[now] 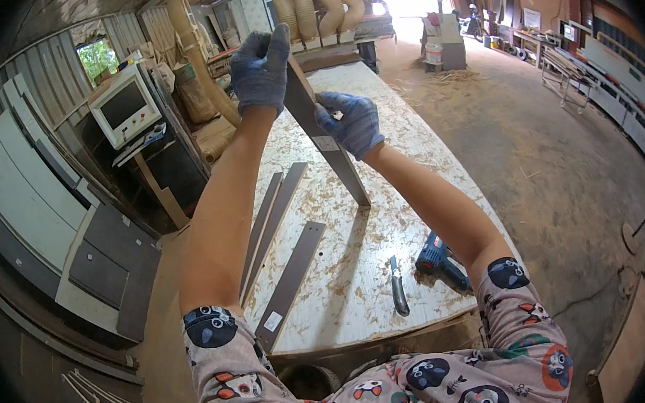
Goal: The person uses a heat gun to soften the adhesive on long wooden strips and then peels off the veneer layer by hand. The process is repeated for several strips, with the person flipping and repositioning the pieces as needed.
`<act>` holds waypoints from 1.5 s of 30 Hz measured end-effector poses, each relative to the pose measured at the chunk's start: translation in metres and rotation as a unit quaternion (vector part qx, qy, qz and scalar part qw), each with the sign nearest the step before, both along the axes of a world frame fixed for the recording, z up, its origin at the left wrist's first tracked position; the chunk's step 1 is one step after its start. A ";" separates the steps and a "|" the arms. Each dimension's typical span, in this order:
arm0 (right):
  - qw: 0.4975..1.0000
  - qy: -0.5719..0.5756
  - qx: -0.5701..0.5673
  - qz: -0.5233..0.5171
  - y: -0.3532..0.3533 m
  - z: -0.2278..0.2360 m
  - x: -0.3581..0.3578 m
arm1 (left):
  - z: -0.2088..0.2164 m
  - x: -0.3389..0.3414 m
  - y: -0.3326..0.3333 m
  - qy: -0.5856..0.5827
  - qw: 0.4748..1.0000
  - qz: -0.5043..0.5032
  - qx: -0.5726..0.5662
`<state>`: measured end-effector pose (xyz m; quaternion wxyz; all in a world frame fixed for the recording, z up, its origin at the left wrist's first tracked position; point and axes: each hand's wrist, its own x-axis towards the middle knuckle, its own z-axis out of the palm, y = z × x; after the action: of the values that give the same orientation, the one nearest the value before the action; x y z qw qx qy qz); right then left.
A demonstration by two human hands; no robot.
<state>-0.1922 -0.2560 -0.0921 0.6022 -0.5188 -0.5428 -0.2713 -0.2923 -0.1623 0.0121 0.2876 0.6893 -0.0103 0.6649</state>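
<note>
Both my hands wear blue-grey knit gloves. A long dark brown board strip stands tilted on end, its lower end resting on the worn white worktable. My left hand is closed round the strip's upper end. Lower down, my right hand grips its right edge, near a small pale label. On the table to the left lie another brown strip with a white label and two narrower strips side by side. A dark-handled knife and a blue heat gun or drill lie near my right forearm.
White and dark panels lean along the left wall. A control console with a screen stands beside the table. Large ducts rise from a machine at the far end. On the right, a long machine lines the floor; cables trail nearer.
</note>
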 end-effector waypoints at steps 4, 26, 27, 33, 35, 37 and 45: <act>0.999 -0.032 0.029 0.003 0.014 0.008 0.029 | 0.009 0.023 0.008 -0.032 0.999 -0.023 0.013; 0.983 -0.085 0.153 0.057 0.058 0.026 0.104 | 0.042 0.098 0.041 0.005 0.993 0.117 -0.011; 0.982 -0.089 0.155 0.058 0.059 0.028 0.106 | 0.043 0.101 0.041 -0.001 0.993 0.115 -0.010; 0.989 -0.096 0.094 0.065 0.061 0.030 0.113 | 0.039 0.106 0.048 -0.025 0.997 0.079 0.007; 0.990 -0.101 0.071 0.066 0.060 0.031 0.113 | 0.037 0.106 0.050 -0.029 0.997 0.063 0.018; 0.989 -0.110 0.051 0.088 0.064 0.033 0.107 | 0.045 0.097 0.089 -0.006 0.995 0.092 -0.030; 0.977 -0.178 0.030 0.118 0.067 0.020 0.117 | 0.041 0.086 0.058 -0.032 0.998 0.057 0.018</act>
<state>-0.0756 -0.1888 -0.0718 0.5393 -0.3761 -0.6901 -0.3023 -0.2059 -0.1040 0.0530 0.2359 0.6725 0.0080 0.7015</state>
